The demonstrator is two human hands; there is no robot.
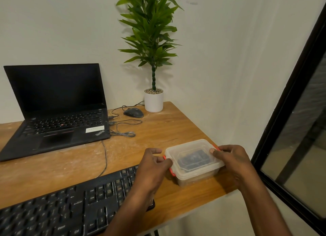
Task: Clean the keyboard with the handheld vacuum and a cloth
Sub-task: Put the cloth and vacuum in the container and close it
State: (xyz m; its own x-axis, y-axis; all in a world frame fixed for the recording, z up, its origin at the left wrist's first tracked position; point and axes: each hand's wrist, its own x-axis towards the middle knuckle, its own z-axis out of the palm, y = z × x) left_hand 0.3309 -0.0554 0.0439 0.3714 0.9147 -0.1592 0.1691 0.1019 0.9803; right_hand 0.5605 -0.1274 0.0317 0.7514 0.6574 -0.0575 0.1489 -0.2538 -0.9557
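A clear plastic container (193, 160) with orange latches is seated near the right edge of the wooden desk (167, 128), lid on. Dark contents are seen through the lid; what they are cannot be told.

Left hand (153, 165): fingers curled at the container's left side, by the orange latch (170, 167); thumb and fingertips are closed on the latch and lid edge. Index finger is stretched out, apart from the rest.

Right hand (229, 160): the container's right end is gripped, thumb laid on the lid corner, fingers wrapped down the far side. The right latch is mostly hidden under the hand.

The black keyboard (70, 205) is lying at the desk's front, left of the container, its right end partly covered by the left forearm. Its cable (105, 158) is run back toward an open ThinkPad laptop (58, 110), screen dark. A wired mouse (133, 112) is placed right of the laptop, just beside a potted plant (153, 47) in a white pot at the wall.
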